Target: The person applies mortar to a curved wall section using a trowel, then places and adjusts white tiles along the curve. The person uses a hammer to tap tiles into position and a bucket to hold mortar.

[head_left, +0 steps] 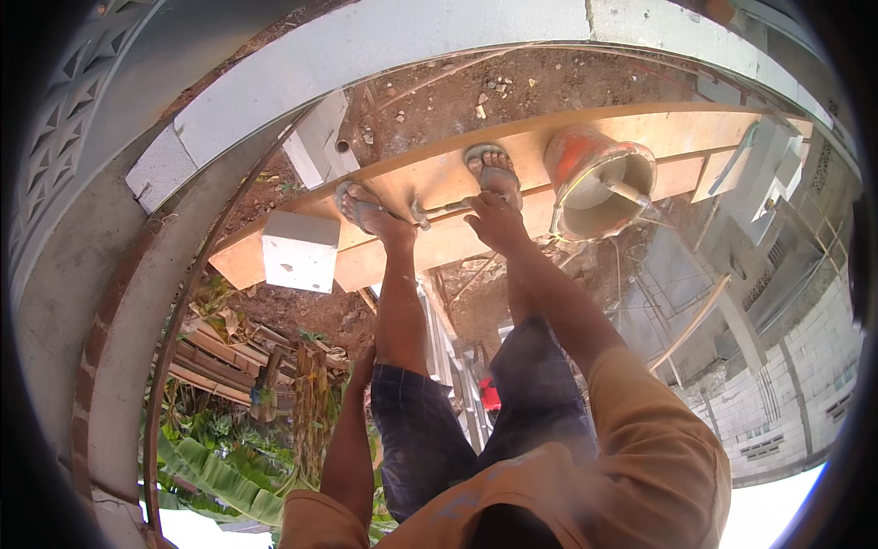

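Note:
My right hand (497,222) reaches down to the plank by my right foot. Its fingers close around the handle end of a hammer (444,211), whose head lies toward my left foot. The left arm hangs beside my left knee; the fingers of my left hand (365,359) are hidden near the leg. To the right of my right foot, a worn red bucket (576,157) leans with its mouth toward me. Inside it are grey mortar and a tool with a pale round handle (629,193).
I stand in sandals on a raised wooden plank platform (412,178). A white block (300,252) sits at its left, more pale blocks (766,178) at its right. Beyond runs a white block wall (384,35). Below are bare soil, stacked timber (215,361) and banana leaves (224,480).

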Demonstrator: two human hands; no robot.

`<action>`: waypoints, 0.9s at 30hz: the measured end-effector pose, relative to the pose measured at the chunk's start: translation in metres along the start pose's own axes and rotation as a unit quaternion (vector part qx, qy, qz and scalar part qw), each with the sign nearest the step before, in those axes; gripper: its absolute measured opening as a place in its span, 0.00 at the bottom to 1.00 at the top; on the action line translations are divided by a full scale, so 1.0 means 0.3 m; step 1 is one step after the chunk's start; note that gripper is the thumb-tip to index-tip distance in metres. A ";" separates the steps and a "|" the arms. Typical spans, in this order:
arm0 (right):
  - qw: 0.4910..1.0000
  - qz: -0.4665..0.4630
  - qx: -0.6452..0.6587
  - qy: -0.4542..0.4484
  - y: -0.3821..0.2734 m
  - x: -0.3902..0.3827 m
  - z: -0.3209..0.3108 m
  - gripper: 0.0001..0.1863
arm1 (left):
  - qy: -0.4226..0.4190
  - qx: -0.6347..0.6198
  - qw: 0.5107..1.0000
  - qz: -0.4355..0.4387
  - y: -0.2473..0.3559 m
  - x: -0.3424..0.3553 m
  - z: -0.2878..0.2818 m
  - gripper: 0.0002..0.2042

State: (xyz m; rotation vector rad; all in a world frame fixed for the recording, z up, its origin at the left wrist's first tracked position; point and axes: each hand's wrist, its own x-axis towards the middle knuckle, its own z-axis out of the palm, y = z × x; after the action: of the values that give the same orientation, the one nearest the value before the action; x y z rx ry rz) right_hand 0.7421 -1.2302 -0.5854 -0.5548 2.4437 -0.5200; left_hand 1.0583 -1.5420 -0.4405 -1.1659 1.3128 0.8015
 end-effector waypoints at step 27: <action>0.841 0.468 0.029 -0.270 0.757 -0.441 -0.819 0.44 | 0.175 -0.410 0.893 0.053 0.247 -0.493 0.416 0.33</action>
State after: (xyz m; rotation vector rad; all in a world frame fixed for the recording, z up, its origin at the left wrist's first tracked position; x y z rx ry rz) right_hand 0.6314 -0.9167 -0.4479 0.4880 1.8261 0.0005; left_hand 1.0047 -1.3788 -0.3244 -1.9903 1.3647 1.3426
